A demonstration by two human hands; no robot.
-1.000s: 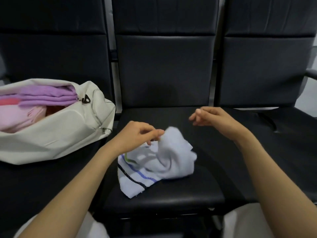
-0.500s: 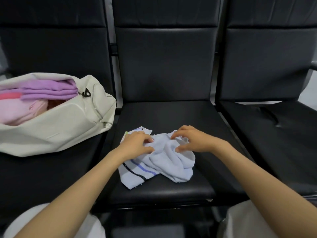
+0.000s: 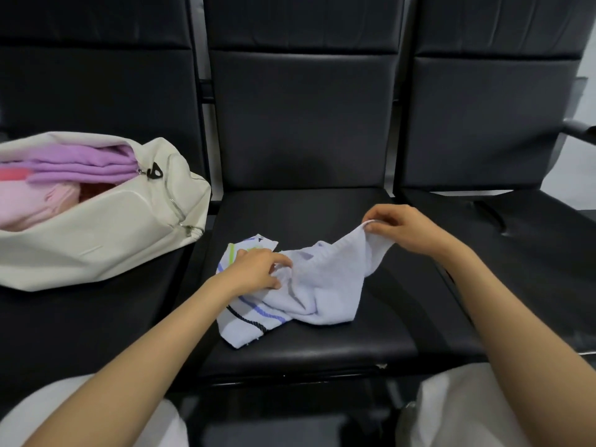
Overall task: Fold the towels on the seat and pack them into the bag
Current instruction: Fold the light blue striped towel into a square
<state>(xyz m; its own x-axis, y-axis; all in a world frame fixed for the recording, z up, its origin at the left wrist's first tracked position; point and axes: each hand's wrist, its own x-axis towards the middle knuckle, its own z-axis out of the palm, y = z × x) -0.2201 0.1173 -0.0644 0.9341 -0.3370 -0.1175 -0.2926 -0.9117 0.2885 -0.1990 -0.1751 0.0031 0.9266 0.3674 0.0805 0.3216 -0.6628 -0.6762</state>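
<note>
seats (image 3: 483, 130): three, black and padded, in a row.
towel (image 3: 322, 291): one, white with blue, black and green stripes, crumpled on the middle seat (image 3: 306, 350).
bag (image 3: 96, 240): one, cream, unzipped, lying on the left seat, near the towel but apart from it.
bag contents: purple cloth (image 3: 80, 166) folded on top, pale pink cloth (image 3: 32, 201) under it; number of pieces cannot be told.
hands: two, apart, both gripping the towel.
left hand (image 3: 254, 272): pinches a bunched fold by the striped end.
right hand (image 3: 403, 230): pinches a plain corner raised off the seat.
</note>
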